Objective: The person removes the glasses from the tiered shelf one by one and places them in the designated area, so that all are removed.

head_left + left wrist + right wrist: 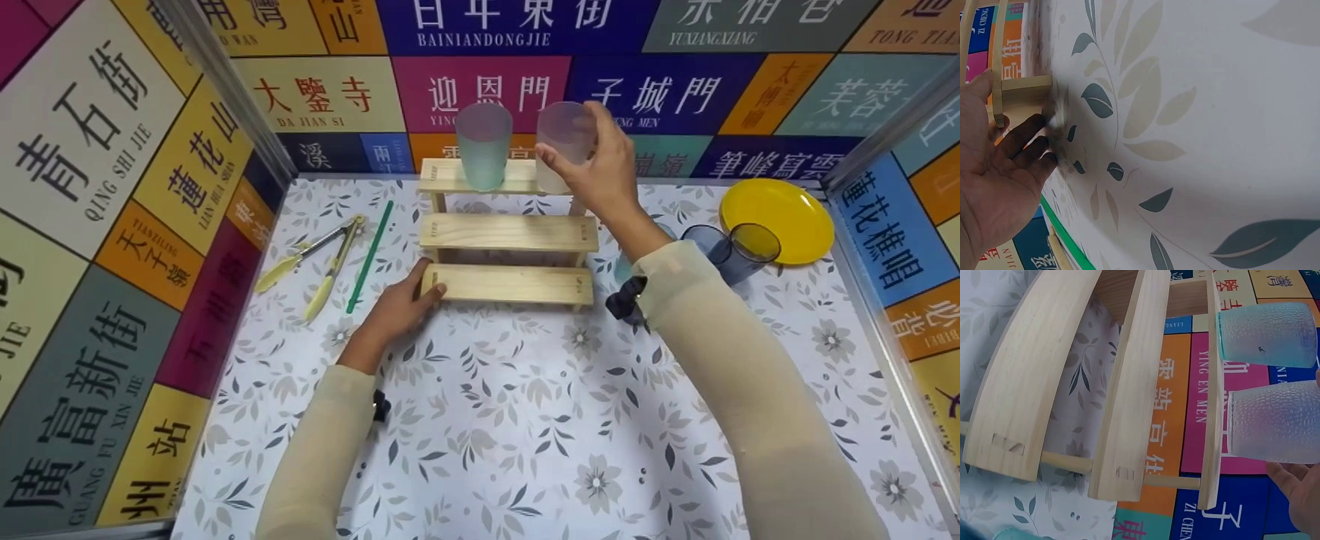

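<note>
A three-step wooden stand (510, 231) stands on the floral cloth. At the left end of its lowest step, my left hand (397, 311) grips the wood, with the thumb on top; in the left wrist view the other fingers reach beside and under the board. My right hand (604, 169) holds a clear textured cup (561, 135) upright at the right part of the top step. The right wrist view shows a thin gap between this cup's base (1231, 422) and the board. Left of it, a pale teal cup (484, 146) stands upright on the same step.
Left of the stand lie tongs (330, 255) with yellow tips and a green straw (369, 259). To the right are dark glasses (754, 244) and a yellow plate (795, 217). Another teal cup (624, 266) is partly hidden by my right forearm. Printed panels wall three sides.
</note>
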`<state>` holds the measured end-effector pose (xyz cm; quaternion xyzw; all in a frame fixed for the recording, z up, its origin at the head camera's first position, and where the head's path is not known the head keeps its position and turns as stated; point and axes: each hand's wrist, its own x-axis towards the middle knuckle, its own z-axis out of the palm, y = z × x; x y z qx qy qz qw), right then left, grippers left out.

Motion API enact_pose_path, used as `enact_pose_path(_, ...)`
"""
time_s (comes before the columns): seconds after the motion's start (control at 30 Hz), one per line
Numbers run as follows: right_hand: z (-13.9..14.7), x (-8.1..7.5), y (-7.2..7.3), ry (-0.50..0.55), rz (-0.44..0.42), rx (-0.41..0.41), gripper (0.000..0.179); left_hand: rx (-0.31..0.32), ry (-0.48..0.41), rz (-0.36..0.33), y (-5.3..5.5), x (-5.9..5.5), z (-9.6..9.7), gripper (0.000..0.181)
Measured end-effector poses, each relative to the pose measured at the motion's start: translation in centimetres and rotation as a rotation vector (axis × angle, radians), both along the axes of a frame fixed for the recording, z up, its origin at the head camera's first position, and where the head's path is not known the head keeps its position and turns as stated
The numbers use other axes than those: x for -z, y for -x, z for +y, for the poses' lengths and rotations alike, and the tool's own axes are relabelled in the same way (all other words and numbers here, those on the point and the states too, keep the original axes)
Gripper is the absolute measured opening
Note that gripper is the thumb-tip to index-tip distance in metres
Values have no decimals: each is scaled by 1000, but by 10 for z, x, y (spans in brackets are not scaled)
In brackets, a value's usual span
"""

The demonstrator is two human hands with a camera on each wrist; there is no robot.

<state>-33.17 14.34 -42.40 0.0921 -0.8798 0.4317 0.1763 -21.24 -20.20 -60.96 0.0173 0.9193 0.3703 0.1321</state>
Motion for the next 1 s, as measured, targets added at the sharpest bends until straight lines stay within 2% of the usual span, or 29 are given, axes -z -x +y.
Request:
enact_pose_path(0.4,29,-2,-12,-13,36,3,94,-3,4,-5,1,1,0,84)
enact_pose_path(0.63,45,0,-20,-20,17,25,95,4,8,1,-1,-2,0,83)
enact_pose_path(0.87,59,5,-27,-3,58,28,88,7,3,-5,-1,-4,0,83)
enact_pose_path(1.0,65,5,-33,-6,37,37,87,6,4,-3,0,-3,0,85)
